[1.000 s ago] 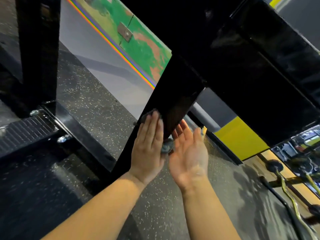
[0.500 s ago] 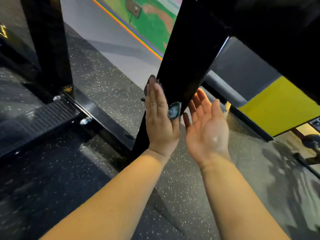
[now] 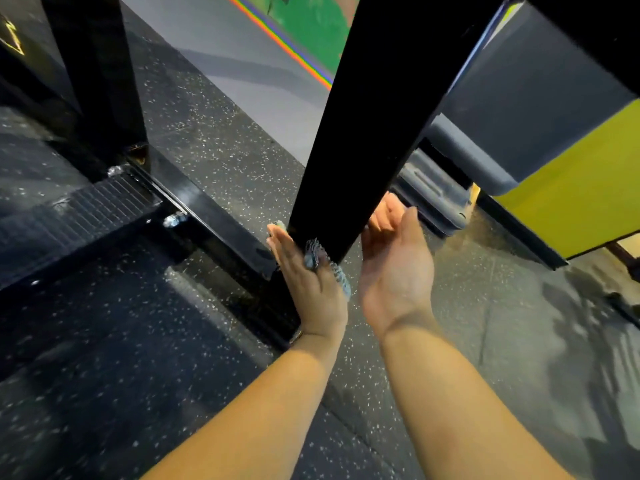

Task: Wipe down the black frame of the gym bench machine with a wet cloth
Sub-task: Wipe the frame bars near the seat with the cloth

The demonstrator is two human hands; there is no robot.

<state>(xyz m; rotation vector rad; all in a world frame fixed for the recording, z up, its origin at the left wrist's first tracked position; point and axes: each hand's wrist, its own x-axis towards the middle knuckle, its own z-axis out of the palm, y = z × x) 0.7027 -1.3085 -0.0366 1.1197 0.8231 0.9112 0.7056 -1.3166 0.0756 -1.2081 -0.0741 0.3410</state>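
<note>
On the slanted frame (image 3: 374, 126), low near its foot, the cloth (image 3: 313, 256) sits pressed under the flat left hand (image 3: 308, 278), lower down the bar than a second ago. Right hand (image 3: 394, 268) open, empty, fingers behind the bar; the downward stroke seems nearly finished.

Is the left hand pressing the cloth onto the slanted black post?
Touching: head view shows the left hand flat against the slanted black post, cloth bunched between them.

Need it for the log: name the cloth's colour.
Grey-blue; the cloth shows in the head view, under the left hand.
</note>
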